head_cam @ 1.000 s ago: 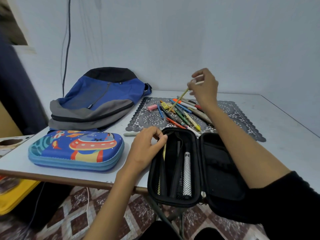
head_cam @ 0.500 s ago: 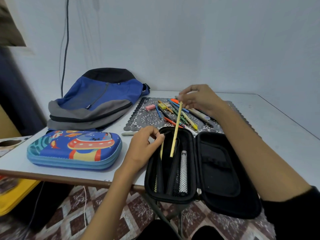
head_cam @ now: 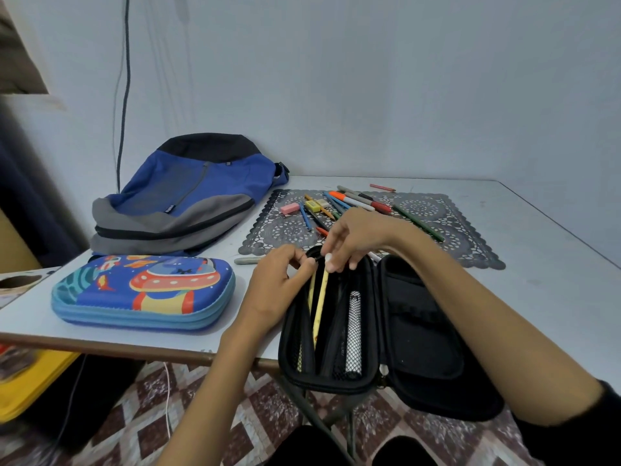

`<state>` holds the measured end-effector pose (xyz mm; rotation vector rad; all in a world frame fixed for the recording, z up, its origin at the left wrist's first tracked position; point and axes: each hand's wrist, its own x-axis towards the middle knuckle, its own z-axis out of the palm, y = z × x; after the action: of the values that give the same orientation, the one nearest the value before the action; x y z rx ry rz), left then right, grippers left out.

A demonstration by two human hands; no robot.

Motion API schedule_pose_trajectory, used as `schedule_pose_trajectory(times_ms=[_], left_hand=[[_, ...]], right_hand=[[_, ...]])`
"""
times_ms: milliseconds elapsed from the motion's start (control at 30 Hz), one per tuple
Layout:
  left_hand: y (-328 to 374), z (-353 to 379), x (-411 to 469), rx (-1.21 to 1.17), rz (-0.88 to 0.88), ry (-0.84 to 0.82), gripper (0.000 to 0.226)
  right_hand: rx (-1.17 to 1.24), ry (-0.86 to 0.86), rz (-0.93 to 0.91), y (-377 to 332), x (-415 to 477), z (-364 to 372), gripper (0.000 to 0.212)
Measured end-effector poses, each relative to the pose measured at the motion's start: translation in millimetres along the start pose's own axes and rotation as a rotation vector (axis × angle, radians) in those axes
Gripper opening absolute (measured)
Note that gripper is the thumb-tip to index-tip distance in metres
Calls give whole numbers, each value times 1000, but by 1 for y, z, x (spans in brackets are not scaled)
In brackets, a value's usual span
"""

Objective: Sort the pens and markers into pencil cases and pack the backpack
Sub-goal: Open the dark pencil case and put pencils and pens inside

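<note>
An open black pencil case (head_cam: 420, 348) hangs over the table's front edge. My left hand (head_cam: 279, 284) pinches the top of its mesh pocket flap. My right hand (head_cam: 356, 238) pinches the upper end of a yellow pencil (head_cam: 321, 304), whose lower part lies inside the case's left half next to another yellow pencil. A white-capped pen (head_cam: 353, 334) sits behind the mesh. Several pens, pencils and markers (head_cam: 349, 203) lie on a grey lace mat (head_cam: 447, 227). A blue rocket-print pencil case (head_cam: 144, 290) lies shut at the left. Behind it lies a blue and grey backpack (head_cam: 188, 196).
A pink eraser (head_cam: 289, 208) and a yellow sharpener (head_cam: 313, 205) rest on the mat. A grey marker (head_cam: 247, 260) lies on the white table (head_cam: 554, 280) by my left hand. A red pencil (head_cam: 382, 187) lies near the wall. A yellow bin (head_cam: 27, 381) stands below left.
My right hand has come down from above the mat to the black case, carrying the yellow pencil and lowering it into the left half. My left hand has stayed on the pocket flap.
</note>
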<state>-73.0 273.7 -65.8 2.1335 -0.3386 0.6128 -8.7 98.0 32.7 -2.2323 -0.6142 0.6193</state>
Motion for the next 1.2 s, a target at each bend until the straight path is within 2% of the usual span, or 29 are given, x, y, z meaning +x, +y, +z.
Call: schedule_pose_trajectory(times_ms=[133,333,467,567,833,1200], left_hand=[[1,0,0,10,-8,-4,32],[0,0,0,26,-14,-9,37],[-1,0,0,28,-11,-10,33],[-3,-1,0,28,-10,-6,31],[-5,1,1,38,1,-10,27],[1,-1,1,45,16,-13,26]], right_hand=[[-213,65,13,-1,6,9,32],[-287,138,-19,1,13,20,42],[-228,13,13,-4,6,14,62],[-282,-41,14,-7,4,16,73],[-377,52,-33,-3,7,26,71],[-346,15,-40,4,12,24,73]])
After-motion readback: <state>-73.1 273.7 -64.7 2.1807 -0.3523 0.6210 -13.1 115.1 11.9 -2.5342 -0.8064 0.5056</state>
